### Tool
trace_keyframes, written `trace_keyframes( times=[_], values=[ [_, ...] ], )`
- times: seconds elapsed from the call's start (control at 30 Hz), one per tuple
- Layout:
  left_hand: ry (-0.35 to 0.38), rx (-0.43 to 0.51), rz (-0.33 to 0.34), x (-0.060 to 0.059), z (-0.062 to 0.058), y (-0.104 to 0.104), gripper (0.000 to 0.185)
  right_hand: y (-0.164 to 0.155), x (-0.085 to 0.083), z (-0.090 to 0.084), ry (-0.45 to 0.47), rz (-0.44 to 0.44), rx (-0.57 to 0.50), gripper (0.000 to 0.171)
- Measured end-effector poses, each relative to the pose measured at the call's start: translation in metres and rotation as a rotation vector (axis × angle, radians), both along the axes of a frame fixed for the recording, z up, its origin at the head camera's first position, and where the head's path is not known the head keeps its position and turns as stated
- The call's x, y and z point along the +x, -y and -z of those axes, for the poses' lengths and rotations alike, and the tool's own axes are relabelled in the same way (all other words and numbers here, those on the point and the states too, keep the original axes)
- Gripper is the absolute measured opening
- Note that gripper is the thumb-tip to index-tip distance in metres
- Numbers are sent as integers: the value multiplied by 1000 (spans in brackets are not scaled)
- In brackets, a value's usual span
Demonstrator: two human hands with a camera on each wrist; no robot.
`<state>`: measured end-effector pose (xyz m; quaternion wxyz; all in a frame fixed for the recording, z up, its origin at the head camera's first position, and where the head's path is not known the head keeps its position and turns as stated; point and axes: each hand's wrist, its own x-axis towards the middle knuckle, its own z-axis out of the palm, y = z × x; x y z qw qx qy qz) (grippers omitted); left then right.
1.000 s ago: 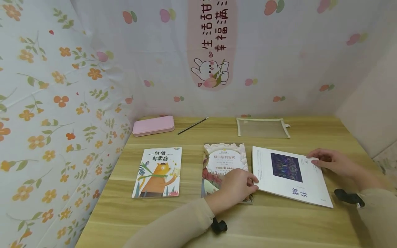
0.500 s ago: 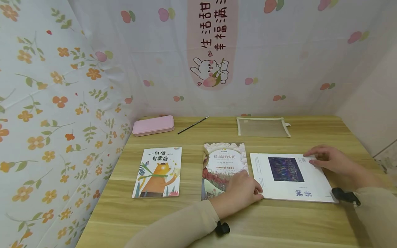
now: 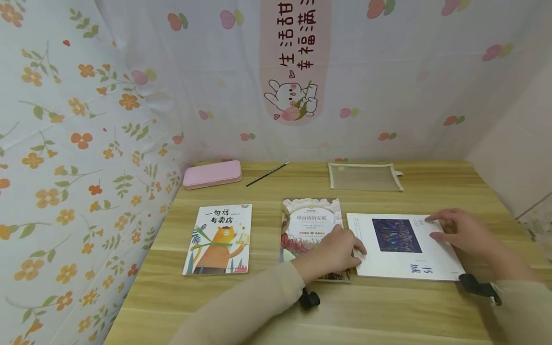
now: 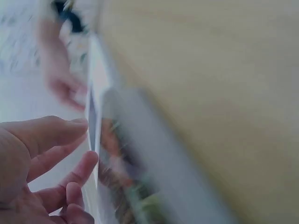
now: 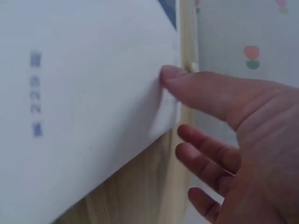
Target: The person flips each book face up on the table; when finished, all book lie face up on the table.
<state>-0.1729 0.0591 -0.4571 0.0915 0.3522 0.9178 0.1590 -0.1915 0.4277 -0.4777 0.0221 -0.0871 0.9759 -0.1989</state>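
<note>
A white magazine (image 3: 388,263) with a dark square picture lies flat on the table. My right hand (image 3: 465,232) is at its upper right corner, with the thumb resting on the cover in the right wrist view and the other fingers loose beyond the edge. My left hand (image 3: 334,251) is at the magazine's left edge, its thumb and fingertips right by that edge and the fingers relaxed. Beneath the left hand lies an illustrated book (image 3: 312,218), partly covered by hand and wrist. The left wrist view shows that book's blurred spine (image 4: 159,140) beside the magazine.
Another book (image 3: 217,239) with an orange cat cover lies at the left. Along the back of the table are a pink pencil case (image 3: 212,174), a dark pencil (image 3: 267,174) and a mesh zip pouch (image 3: 365,177). Patterned cloth (image 3: 215,86) hangs behind.
The tilted magazine has been turned square beside the illustrated book, its right end swinging away from me. My left hand first moved right and near, then slightly back; the right hand's fingers have spread.
</note>
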Motion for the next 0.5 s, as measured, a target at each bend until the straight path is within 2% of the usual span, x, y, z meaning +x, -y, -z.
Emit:
trace_keyframes(
  times=[0.07, 0.17, 0.3, 0.5],
  values=[
    [85, 48, -47, -12, -4, 0, 22, 2, 6, -1, -3, 1, 0, 45],
    [120, 36, -105, -28, -7, -2, 30, 3, 14, -2, 21, 5, 12, 47],
    [73, -42, -128, -42, -6, -8, 35, 3, 24, -4, 57, 7, 27, 49],
    [-25, -150, -154, -52, 0, -15, 34, 2, 41, -4, 36, 1, 21, 48]
  ],
)
